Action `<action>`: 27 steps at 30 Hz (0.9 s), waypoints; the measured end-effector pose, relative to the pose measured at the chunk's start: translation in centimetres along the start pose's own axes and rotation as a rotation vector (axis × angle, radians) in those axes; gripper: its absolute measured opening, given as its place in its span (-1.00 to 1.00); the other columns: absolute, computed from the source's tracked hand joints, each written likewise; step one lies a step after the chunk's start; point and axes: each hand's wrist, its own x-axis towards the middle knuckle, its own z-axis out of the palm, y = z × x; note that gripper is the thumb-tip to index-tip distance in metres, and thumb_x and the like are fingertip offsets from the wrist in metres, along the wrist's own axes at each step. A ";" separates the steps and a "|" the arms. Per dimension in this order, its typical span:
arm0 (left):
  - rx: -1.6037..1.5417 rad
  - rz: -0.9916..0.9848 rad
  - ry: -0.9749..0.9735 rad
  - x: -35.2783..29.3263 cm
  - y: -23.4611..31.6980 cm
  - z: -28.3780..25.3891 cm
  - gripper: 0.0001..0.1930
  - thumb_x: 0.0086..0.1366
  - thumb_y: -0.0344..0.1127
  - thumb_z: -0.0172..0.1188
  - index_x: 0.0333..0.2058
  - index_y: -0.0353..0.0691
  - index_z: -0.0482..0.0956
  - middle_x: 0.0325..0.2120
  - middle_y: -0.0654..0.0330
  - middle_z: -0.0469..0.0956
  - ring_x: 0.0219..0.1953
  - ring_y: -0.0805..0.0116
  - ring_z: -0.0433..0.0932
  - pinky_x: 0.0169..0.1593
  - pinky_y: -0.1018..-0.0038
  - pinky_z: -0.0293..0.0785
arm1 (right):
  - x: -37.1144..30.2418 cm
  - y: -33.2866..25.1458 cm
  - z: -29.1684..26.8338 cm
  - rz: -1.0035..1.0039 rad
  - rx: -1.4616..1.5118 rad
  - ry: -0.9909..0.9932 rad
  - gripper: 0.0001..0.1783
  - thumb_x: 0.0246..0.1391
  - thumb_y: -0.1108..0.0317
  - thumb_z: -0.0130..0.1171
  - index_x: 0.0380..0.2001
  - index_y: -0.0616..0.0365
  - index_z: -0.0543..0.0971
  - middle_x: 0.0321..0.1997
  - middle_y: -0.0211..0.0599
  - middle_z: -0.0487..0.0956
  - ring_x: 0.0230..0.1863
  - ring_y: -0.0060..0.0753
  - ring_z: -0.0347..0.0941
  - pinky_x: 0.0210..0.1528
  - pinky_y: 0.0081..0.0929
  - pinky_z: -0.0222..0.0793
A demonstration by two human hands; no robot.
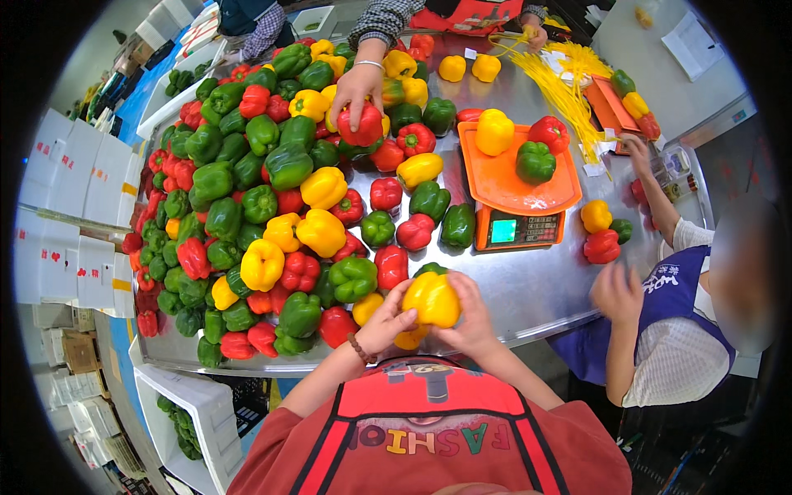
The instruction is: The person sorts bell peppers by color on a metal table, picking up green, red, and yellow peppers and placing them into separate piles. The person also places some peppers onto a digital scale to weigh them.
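Observation:
Between my two hands, just over the near edge of the metal table, is a yellow bell pepper [432, 300]. My left hand [388, 318] grips its left side and my right hand [472, 318] its right side. A brown bead bracelet circles my left wrist. Part of a green pepper [430, 269] shows behind the held one, and another yellow pepper [411, 337] is partly hidden below it. Ahead and right, an orange digital scale [520, 186] bears a yellow pepper [494, 132], a green pepper [536, 162] and a red pepper [549, 134] on its tray.
A large heap of red, green and yellow peppers [256, 206] covers the table's left. Across it, a co-worker's hand [360, 95] grasps a red pepper. Another person in a blue apron [660, 297] works at right, near three peppers [601, 231]. Yellow ties [553, 78] lie beyond the scale.

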 end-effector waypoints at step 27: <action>0.768 0.413 0.327 -1.0 3.4 -1.0 -0.17 0.06 -0.32 0.38 0.28 -0.22 0.14 0.15 0.07 0.31 0.09 0.25 0.43 0.08 0.36 0.39 | 5.6 2.8 -2.1 0.173 0.111 0.132 -0.03 -0.35 0.21 0.53 0.18 0.25 0.30 0.17 -0.02 0.36 0.16 -0.09 0.36 0.22 -0.29 0.27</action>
